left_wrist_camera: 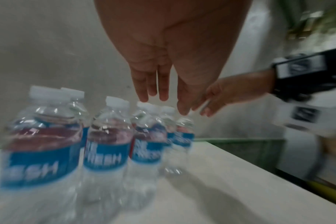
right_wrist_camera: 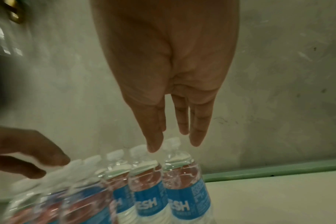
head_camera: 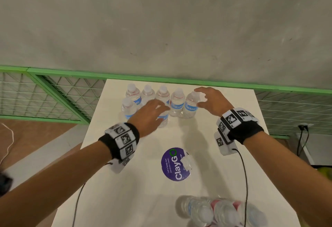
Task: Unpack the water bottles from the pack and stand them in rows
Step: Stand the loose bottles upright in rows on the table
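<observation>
Seven water bottles [head_camera: 177, 102] stand upright at the far end of the white desk [head_camera: 136, 199], against a grey wall [head_camera: 161, 20] and green rail [head_camera: 71, 73]. Only the head view shows the pack [head_camera: 221, 210] lying at the near edge. Wrist views show blue labels, white caps. Left hand [head_camera: 150, 112] and right hand [head_camera: 211, 100] hover spread, empty.

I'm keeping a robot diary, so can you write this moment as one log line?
left hand: open, over front-row bottle | right hand: open by back row's end bottle | pack: still holds bottles
</observation>
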Demonstrator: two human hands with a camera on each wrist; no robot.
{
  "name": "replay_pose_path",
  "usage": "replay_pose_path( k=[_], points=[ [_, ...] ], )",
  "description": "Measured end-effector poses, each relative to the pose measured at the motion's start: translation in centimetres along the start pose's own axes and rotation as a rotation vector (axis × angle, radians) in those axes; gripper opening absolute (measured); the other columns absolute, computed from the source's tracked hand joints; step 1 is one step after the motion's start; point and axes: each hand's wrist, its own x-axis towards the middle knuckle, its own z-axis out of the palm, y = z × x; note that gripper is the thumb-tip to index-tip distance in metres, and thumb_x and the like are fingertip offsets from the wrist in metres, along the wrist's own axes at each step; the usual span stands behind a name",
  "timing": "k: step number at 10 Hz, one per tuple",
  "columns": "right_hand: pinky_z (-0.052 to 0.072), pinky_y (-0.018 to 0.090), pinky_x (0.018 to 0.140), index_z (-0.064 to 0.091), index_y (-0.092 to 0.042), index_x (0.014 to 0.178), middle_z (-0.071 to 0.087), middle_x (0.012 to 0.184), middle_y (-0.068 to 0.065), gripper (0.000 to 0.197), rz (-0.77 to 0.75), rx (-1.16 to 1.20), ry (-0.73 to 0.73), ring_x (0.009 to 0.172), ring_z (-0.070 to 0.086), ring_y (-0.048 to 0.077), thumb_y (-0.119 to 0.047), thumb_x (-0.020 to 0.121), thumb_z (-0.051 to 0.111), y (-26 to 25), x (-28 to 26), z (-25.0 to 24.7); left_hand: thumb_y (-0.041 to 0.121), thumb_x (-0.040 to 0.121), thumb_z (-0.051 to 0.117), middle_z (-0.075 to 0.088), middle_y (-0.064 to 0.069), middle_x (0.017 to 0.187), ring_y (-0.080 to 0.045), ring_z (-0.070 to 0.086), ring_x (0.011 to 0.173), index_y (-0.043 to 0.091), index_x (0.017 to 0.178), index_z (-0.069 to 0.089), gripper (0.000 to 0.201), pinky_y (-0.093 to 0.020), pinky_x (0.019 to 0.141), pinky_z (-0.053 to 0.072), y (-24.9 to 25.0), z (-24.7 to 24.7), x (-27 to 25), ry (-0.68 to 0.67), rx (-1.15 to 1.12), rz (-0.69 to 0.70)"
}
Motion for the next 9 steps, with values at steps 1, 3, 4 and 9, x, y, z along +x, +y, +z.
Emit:
replay_pose_path(
  k=[1, 3, 4, 9],
  points=[
    [0.040, 0.030, 0.094, 0.054, -0.019, 0.128, 0.052, 0.125, 0.010, 0.045, -0.078, -0.069, -0.076, 0.113, 0.052, 0.026, -0.015, 0.085, 0.066, -0.8, -5.0, 0.3, 0.031, 0.087, 0.045, 0.060, -0.007, 0.116, -0.021, 0.050, 0.113, 0.023, 0.112, 0.057, 0.029, -0.033, 0.093, 0.049, 1.5, 1.8, -6.8, -0.088, -0.026, 0.134],
    [0.036, 0.019, 0.085, 0.054, -0.028, 0.125, 0.052, 0.119, -0.004, 0.042, -0.239, -0.305, -0.731, 0.094, 0.044, 0.007, -0.027, 0.085, 0.066, -3.0, -18.3, 2.2, 0.045, 0.095, 0.041, 0.048, 0.015, 0.125, -0.001, 0.046, 0.116, 0.038, 0.123, 0.046, 0.029, -0.014, 0.099, 0.036, 7.5, 3.5, -21.8, -0.521, -0.371, 0.327],
    [0.043, 0.029, 0.089, 0.052, -0.029, 0.124, 0.046, 0.126, -0.002, 0.045, -0.256, -0.386, -0.836, 0.096, 0.048, 0.015, -0.028, 0.083, 0.068, -3.3, -23.0, 4.3, 0.034, 0.099, 0.034, 0.048, 0.009, 0.127, -0.003, 0.045, 0.118, 0.023, 0.124, 0.036, 0.027, -0.017, 0.104, 0.029, 10.2, 3.4, -25.8, -0.638, -0.629, 0.356],
    [0.039, 0.026, 0.080, 0.057, -0.021, 0.113, 0.039, 0.104, -0.001, 0.028, -0.146, -0.299, -0.552, 0.089, 0.043, 0.015, -0.014, 0.085, 0.057, -3.1, -24.1, 7.0, 0.046, 0.082, 0.043, 0.052, 0.016, 0.097, 0.000, 0.055, 0.080, 0.039, 0.099, 0.051, 0.020, -0.012, 0.054, 0.047, 12.6, 5.3, -25.1, -0.602, 0.124, 0.367]
  ],
)
